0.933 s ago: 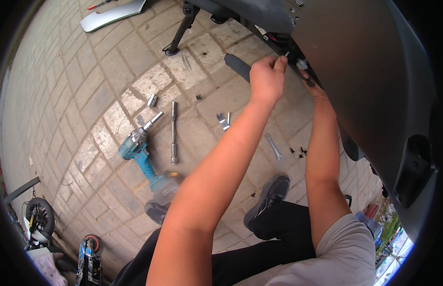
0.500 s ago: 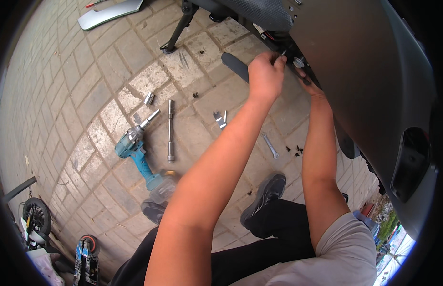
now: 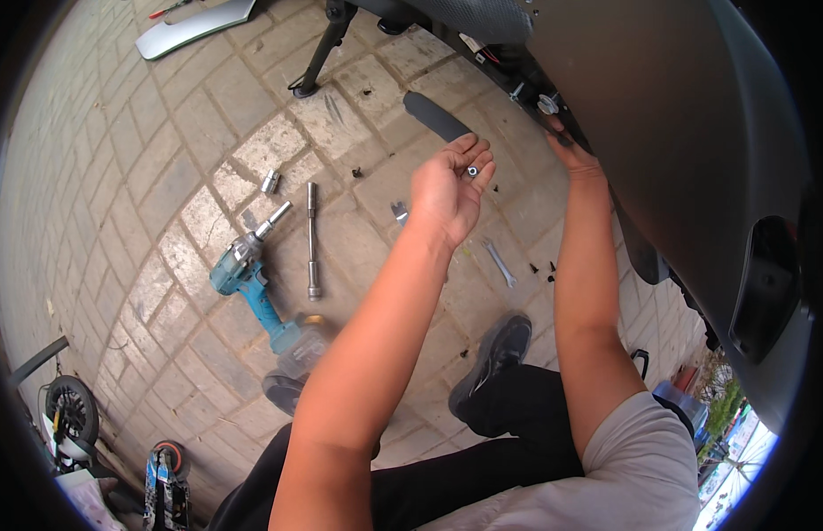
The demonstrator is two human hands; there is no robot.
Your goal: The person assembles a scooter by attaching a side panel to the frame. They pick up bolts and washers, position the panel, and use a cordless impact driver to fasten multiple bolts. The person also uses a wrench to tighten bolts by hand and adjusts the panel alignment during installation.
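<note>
My left hand (image 3: 448, 188) is turned palm up, its fingers slightly curled. A small metal nut (image 3: 472, 172) sits on those fingers, apart from the vehicle. My right hand (image 3: 572, 150) reaches to the lower edge of the dark vehicle body (image 3: 668, 133); its fingers are mostly hidden among the parts there. Just above it is a round silver fitting (image 3: 548, 104). A thin metal bolt end (image 3: 516, 92) juts out of the frame to the left of that fitting.
A blue cordless impact wrench (image 3: 256, 288) lies left, near a long socket bar (image 3: 313, 243) and a loose socket (image 3: 270, 181). A spanner (image 3: 498, 263) and several dark screws (image 3: 551, 271) lie on the paving. The vehicle's stand (image 3: 323, 53) and a silver panel (image 3: 194, 28) are farther off.
My left hand has drawn back from the frame toward me and turned palm up, showing the nut. The bolt end it covered is now exposed. My right hand stays near the same spot.
</note>
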